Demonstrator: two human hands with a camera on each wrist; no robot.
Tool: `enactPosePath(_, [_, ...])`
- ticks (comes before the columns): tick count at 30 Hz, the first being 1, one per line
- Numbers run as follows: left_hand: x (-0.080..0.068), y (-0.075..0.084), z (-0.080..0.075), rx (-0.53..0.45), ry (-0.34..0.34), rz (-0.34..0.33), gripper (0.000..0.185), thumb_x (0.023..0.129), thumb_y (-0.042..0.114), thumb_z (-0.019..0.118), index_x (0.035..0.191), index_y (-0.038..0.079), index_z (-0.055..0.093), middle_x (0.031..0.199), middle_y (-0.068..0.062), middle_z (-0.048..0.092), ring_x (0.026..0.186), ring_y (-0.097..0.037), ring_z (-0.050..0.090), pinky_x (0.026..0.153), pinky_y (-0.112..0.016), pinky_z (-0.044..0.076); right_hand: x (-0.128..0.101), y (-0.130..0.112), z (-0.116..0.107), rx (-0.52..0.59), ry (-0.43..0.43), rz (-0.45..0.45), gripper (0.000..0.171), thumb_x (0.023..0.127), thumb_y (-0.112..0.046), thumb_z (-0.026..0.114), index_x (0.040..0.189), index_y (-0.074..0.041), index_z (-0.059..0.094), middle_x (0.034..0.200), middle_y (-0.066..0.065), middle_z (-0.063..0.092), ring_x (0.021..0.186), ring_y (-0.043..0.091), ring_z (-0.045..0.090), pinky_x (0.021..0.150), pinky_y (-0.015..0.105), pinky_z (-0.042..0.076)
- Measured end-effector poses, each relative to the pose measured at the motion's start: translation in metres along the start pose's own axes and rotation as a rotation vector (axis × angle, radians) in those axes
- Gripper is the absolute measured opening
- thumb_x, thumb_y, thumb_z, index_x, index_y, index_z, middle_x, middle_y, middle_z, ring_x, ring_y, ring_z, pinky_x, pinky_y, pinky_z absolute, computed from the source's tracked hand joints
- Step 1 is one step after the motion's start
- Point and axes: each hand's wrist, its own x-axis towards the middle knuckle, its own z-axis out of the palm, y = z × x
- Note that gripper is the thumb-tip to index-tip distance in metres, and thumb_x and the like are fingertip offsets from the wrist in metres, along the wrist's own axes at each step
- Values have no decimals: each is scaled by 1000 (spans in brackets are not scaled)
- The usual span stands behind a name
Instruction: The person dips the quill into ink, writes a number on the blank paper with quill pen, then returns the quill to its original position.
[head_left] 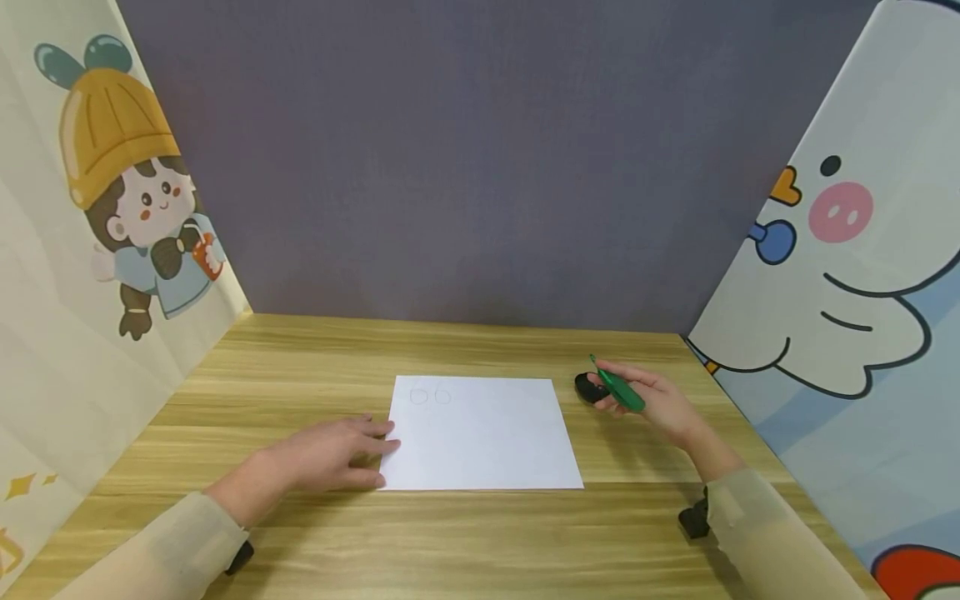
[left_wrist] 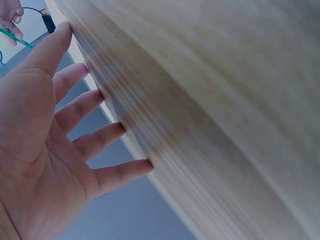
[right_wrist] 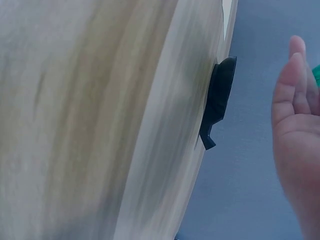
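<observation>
Left hand (head_left: 330, 454) lies flat, fingers straight, pinning the paper (head_left: 480, 432) edge to the counter (head_left: 225, 392), likely to stop sliding. Right hand (head_left: 656, 404) pinches a green pen (head_left: 618, 387), tip raised off the paper; black clip (head_left: 590, 387) just beyond its fingers.

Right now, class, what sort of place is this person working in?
Probably a small screened-off desk: a wooden table, cartoon panels at the sides, and paper with a green pen in the right hand.
</observation>
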Motion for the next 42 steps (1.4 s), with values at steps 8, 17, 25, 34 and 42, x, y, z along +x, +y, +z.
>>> enactPosePath(8, [0,0,0,-18,-11,-12,62,106,50,70,154,12,65,164,-17,57,150,-50,53,123,-66,46,0,-5,-2,16,22,47,58,122,-35,34,161,6,48,134,-7,79,109,23,79,85,38,65])
enactPosePath(17, [-1,0,-1,-26,-16,-13,62,106,49,71,154,11,65,165,-18,56,151,-52,52,123,-67,45,-8,-4,-6,-43,112,97,50,116,-28,58,156,1,58,139,-13,74,121,-5,69,97,17,59])
enactPosePath(25, [-1,-1,-1,-32,-25,-19,62,107,50,70,155,12,64,165,-18,56,152,-51,51,123,-67,45,-18,-4,-16,-96,139,133,54,115,-29,60,160,-1,54,135,-22,69,115,-6,67,92,21,60])
enactPosePath(34, [0,-2,-1,-18,-17,-3,61,107,48,70,155,11,64,165,-18,56,151,-49,53,122,-66,46,-22,3,-29,-162,128,164,53,116,-20,59,165,-6,47,128,13,73,94,10,68,75,30,58])
enactPosePath(42, [-1,-1,-2,-38,-27,-19,61,107,47,70,155,11,64,166,-18,55,152,-49,52,122,-66,46,-22,12,-38,-204,97,208,48,115,-15,58,162,-6,47,107,2,67,75,26,51,65,38,47])
